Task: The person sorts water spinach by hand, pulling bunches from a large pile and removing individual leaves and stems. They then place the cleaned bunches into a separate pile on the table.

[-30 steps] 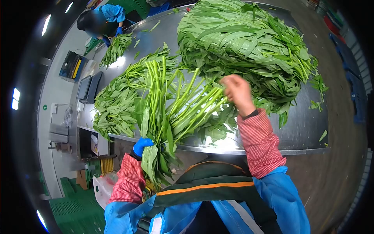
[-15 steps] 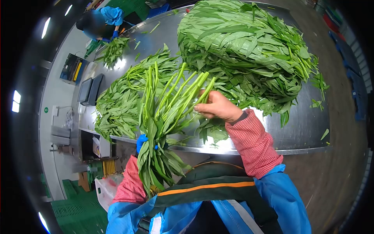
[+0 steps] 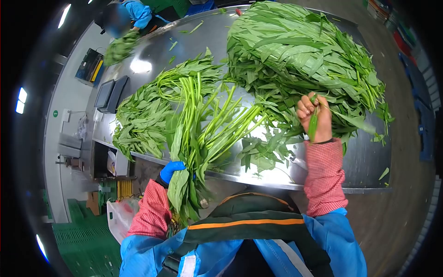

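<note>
My left hand (image 3: 172, 171), in a blue glove, is closed around a bunch of water spinach (image 3: 194, 134); the stems point up and away, and the leaves hang down toward my apron. My bare right hand (image 3: 316, 116) is raised to the right, fingers pinched on a few loose water spinach leaves (image 3: 314, 125). Just behind it rises a large heap of water spinach (image 3: 295, 51). A smaller pile (image 3: 143, 120) lies on the left of the metal table (image 3: 364, 168). Scattered leaves (image 3: 265, 150) rest between my hands near the table's front edge.
A dark flat device (image 3: 110, 94) stands at the table's left end. At the far left, a co-worker in blue sleeves (image 3: 138, 13) handles a bunch of greens (image 3: 121, 48). A white plastic bag (image 3: 121, 219) and green crates (image 3: 87, 249) sit low on the left.
My right hand has moved right, away from the bunch's stems, and now carries loose leaves. The left hand still grips the bunch. The co-worker's greens have shifted left.
</note>
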`<control>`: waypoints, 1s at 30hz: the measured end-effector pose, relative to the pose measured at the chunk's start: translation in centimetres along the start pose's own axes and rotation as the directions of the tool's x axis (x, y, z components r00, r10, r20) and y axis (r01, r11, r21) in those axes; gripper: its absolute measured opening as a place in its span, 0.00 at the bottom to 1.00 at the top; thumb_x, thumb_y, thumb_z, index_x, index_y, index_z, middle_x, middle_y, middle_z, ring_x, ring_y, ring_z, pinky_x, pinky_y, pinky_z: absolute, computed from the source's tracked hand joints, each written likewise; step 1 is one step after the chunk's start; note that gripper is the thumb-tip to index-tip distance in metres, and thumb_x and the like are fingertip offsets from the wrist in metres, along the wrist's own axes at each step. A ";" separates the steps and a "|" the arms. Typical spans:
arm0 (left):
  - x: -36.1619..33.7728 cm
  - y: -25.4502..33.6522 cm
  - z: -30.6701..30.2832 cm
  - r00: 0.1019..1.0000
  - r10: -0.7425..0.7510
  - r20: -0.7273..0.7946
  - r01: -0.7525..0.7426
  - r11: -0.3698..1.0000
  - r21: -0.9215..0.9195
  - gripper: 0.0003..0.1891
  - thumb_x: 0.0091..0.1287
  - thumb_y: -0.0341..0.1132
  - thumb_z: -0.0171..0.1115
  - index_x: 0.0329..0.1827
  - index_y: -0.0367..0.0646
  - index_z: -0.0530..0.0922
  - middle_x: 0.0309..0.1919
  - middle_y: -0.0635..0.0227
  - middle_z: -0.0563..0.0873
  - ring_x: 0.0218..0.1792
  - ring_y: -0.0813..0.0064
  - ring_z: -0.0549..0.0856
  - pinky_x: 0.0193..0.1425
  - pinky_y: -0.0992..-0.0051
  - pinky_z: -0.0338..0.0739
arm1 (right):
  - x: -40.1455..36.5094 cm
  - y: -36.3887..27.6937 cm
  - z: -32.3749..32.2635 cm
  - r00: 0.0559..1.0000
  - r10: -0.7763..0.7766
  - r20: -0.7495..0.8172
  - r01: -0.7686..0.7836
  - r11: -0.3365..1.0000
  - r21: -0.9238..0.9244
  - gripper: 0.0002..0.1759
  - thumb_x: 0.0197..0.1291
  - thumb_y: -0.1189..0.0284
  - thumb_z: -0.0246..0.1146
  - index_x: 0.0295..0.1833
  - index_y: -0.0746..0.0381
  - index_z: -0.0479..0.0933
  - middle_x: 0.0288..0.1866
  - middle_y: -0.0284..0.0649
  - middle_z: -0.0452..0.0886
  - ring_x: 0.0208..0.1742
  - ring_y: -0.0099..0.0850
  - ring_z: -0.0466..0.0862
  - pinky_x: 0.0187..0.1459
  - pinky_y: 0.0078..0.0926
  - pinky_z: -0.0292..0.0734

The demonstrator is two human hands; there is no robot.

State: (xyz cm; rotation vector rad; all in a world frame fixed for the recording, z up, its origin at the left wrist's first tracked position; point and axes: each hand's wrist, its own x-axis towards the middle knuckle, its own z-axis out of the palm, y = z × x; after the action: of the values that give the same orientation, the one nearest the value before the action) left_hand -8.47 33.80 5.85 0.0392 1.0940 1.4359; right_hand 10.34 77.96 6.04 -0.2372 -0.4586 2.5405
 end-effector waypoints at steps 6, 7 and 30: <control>1.3 1.9 5.8 0.954 0.218 -0.208 -0.045 0.785 0.617 0.33 0.55 0.25 0.68 0.66 0.39 0.68 0.54 0.64 0.81 0.52 0.73 0.81 0.60 0.70 0.74 | -0.9 2.7 3.1 0.977 0.199 0.073 -0.129 0.834 -0.537 0.09 0.70 0.69 0.48 0.49 0.62 0.67 0.34 0.44 0.79 0.26 0.27 0.79 0.25 0.20 0.76; 2.0 2.0 6.0 0.964 0.214 -0.161 -0.054 0.745 0.665 0.33 0.54 0.26 0.71 0.65 0.39 0.69 0.53 0.65 0.82 0.53 0.75 0.80 0.62 0.70 0.72 | -0.9 3.8 4.2 0.972 0.226 0.059 -0.162 0.833 -0.530 0.13 0.69 0.70 0.50 0.56 0.63 0.65 0.35 0.45 0.79 0.25 0.26 0.79 0.21 0.17 0.74; 5.2 2.0 8.7 0.533 0.832 0.153 0.098 -0.240 0.966 0.38 0.47 0.25 0.68 0.67 0.48 0.69 0.41 0.57 0.78 0.41 0.53 0.81 0.42 0.64 0.76 | -0.2 11.2 2.4 0.969 0.099 0.228 0.174 0.384 -0.907 0.15 0.62 0.61 0.61 0.37 0.63 0.74 0.26 0.32 0.76 0.17 0.18 0.67 0.22 0.20 0.64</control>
State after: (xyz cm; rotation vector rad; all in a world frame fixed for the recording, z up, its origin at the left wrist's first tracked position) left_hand -5.86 43.34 8.84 1.3347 2.9071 0.7028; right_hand 4.46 68.28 4.13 -0.2909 -1.9790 1.9448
